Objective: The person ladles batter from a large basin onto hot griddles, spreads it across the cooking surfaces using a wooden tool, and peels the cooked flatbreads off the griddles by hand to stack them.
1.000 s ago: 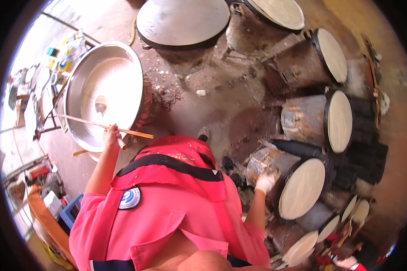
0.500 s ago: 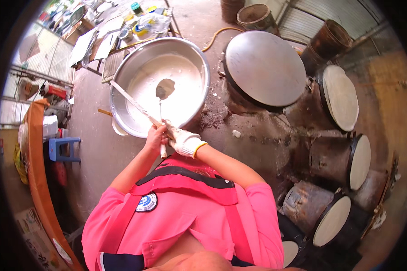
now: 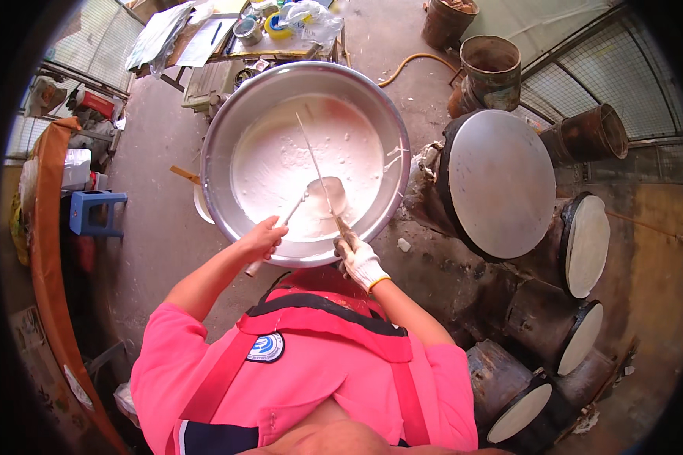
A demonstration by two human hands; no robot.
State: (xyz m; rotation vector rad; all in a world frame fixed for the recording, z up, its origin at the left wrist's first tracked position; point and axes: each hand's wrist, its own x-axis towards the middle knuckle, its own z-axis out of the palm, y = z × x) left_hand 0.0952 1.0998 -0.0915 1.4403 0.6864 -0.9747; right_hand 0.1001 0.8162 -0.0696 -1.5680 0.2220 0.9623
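Batter [image 3: 296, 163] lies smooth and white in my steel basin [image 3: 224, 140], left hand [image 3: 262, 241] gripping the ladle [image 3: 322, 199], gloved right hand [image 3: 359, 262] clutching a thin stick [image 3: 316, 171], nothing scooped out yet.

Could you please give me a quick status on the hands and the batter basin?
Left hand gripping ladle handle. Gloved right hand gripping thin stick. Both tools in white batter inside metal basin. Nothing obstructing.

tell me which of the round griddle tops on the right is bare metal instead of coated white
The largest round griddle top, the one nearest the big basin of white batter, is bare grey metal. The smaller tops lower right are covered in white.
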